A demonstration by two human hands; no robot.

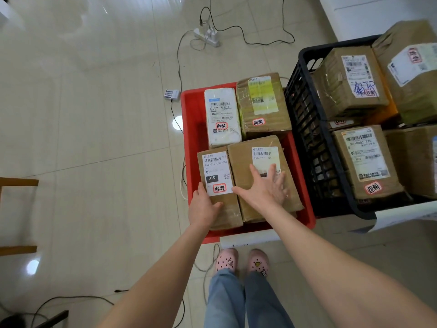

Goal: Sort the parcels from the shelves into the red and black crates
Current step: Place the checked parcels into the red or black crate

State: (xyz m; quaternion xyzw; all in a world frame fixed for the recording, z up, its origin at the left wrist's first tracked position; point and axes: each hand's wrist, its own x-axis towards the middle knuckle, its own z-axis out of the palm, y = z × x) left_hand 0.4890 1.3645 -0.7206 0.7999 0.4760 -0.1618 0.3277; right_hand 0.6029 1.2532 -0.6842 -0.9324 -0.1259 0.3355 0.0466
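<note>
Left hand (pixel 204 204) has its grip closed on the near left corner of a small brown parcel (pixel 217 171): thumb on top, fingers tucked down the side where I can't really see them. Right hand (pixel 264 188) isn't gripping anything, it's just lying flat with fingers spread on the bigger brown parcel (pixel 241 166) right next to it. Both parcels sit side by side, touching, in the near half of the red crate (pixel 189 138), labels facing up. Behind them in the same crate are a white parcel (pixel 221 114) and a taped brown parcel (pixel 262 102) with a yellowish label. The black crate (pixel 305 129) stands just beside the red one on the right, stacked with cardboard boxes (pixel 350 84) to its rim. All of it sits on the pale tiled floor (pixel 94 114), with a power strip (pixel 208 35) and cables further back, and pink clogs (pixel 227 259) at the near edge.
</note>
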